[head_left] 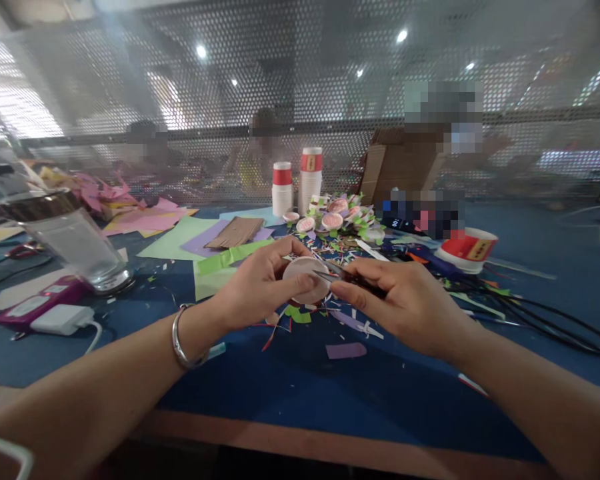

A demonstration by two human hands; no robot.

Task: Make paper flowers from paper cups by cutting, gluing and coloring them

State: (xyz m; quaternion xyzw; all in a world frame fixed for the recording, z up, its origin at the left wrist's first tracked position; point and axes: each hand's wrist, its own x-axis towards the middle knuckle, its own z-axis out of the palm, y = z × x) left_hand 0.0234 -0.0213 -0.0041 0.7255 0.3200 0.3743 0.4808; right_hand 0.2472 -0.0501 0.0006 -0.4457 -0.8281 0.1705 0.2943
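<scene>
My left hand (pixel 275 277) is closed on the white round base of a paper cup (pixel 300 270), thumb across its pale face and fingers behind. My right hand (pixel 405 297) grips what look like small scissors (pixel 337 272); their metal tips touch or overlap the right side of the cup base, and the fingers hide most of the handles. Paper scraps (pixel 300 315) in green, white and red lie below and around both hands. A loose purple paper piece (pixel 347 351) lies nearer the table's front edge.
Behind the hands are two cup stacks (pixel 310 183) and several cut cup bases (pixel 332 221) with green strips. Coloured paper sheets (pixel 173 239) lie left, beside a glass jug (pixel 80 240) and a purple power strip (pixel 43 303). At right are a red-and-white cup (pixel 467 250) and black cable (pixel 555 330).
</scene>
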